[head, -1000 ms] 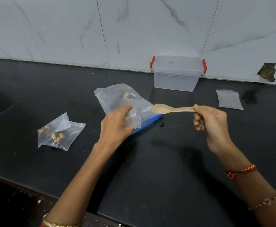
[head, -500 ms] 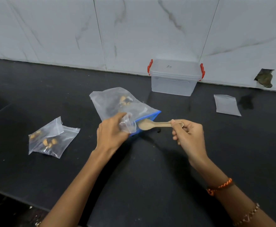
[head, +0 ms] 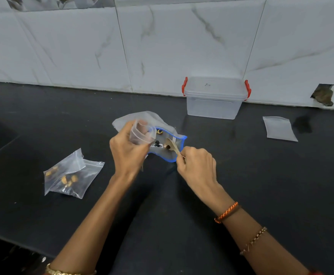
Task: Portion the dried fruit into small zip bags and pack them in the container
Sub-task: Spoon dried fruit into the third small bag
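A large clear bag with a blue zip edge lies open on the black counter, with dried fruit pieces inside. My left hand grips a small clear zip bag held open just above the large bag's mouth. My right hand pinches the handle of a wooden spoon, whose bowl is inside the large bag with a dark piece on it. Two filled small bags lie at the left. A clear container with red clips stands shut against the wall.
An empty small zip bag lies flat to the right of the container. The black counter meets a white tiled wall behind; a broken hole in the wall shows at far right. The counter's front edge runs bottom left.
My right hand has moved left and down, carrying the spoon from the air into the large bag. My left hand has lifted the small bag and opened its mouth.
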Demonstrator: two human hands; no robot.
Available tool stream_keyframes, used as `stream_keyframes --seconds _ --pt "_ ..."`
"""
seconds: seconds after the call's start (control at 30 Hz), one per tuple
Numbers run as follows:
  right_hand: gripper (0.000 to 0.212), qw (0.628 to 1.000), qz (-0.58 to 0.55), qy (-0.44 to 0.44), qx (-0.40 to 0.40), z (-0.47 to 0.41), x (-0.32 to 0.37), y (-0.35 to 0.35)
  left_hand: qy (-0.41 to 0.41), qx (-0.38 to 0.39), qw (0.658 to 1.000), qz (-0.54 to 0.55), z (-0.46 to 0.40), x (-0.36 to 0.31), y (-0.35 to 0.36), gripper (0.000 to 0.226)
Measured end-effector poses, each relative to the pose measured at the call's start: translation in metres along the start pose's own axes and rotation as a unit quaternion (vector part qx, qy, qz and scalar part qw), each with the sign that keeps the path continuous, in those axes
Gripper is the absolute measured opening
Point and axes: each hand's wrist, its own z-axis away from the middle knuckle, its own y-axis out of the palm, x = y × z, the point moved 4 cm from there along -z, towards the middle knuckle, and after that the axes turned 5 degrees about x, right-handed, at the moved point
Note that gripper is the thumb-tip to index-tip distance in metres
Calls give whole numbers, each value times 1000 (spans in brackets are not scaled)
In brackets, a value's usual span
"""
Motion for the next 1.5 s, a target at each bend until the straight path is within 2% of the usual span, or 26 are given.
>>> stream_keyframes --seconds 0.2,0.43,0.63,0.77,0.97,1.17,1.23,1.33,1.5 --pt "24 999 -35 13 0 -12 18 18 1 30 999 -14 0 4 -2 32" --pt "17 998 -66 -8 9 -32 38 35 -8 53 998 14 2 12 -12 27" --pt "20 991 -115 -49 47 -35 44 47 -35 38 998 26 -3 25 -19 25" --pt "21 983 -176 -19 44 -34 37 56 -45 45 998 19 -2 26 -20 24" --pt "24 942 -310 70 104 -41 29 65 -50 53 997 1 -2 26 -16 24" --pt "20 839 -503 157 138 -34 24 61 -42 56 997 -12 -4 26 -17 26" --pt "19 817 -537 162 132 -31 19 52 -35 41 998 -22 -5 25 -21 26" --pt "20 807 -556 161 119 -27 11 38 -29 32 999 -27 -7 22 -25 26" --pt "16 816 -549 152 101 -17 -5 16 -44 36 998 -24 -3 26 -24 24"
